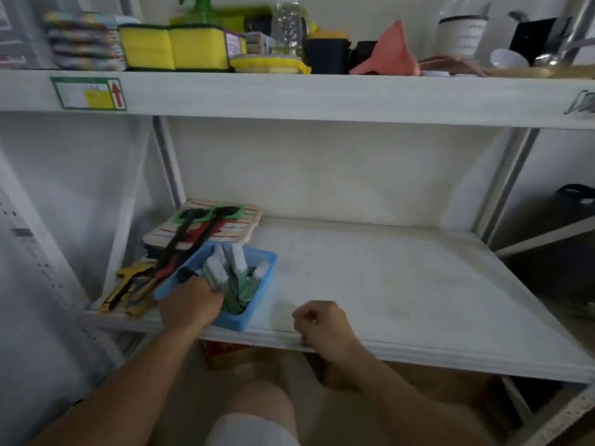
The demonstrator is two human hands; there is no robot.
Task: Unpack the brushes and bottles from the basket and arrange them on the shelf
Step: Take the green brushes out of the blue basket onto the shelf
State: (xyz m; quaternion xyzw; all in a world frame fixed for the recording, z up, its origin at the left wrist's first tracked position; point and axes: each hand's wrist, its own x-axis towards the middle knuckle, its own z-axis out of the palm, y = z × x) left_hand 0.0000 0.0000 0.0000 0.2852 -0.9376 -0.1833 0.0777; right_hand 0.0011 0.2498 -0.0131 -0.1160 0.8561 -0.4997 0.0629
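Observation:
A blue plastic basket [261, 292] stands on the left of the white lower shelf [402, 284]. Inside it lie several green-handled brushes [225, 272] with white bristles. My left hand [190, 305] reaches into the basket's near side, its fingers curled around the brushes. My right hand [322, 320] rests in a loose fist at the shelf's front edge, to the right of the basket, with nothing in it. I see no bottle inside the basket.
Left of the basket lie striped cloths [212, 226], long black and red handled tools [190, 239] and yellow packs [128, 291]. The upper shelf holds yellow sponges [174, 48], a clear bottle [286, 27], a pink funnel [392, 46] and a white cup [462, 35].

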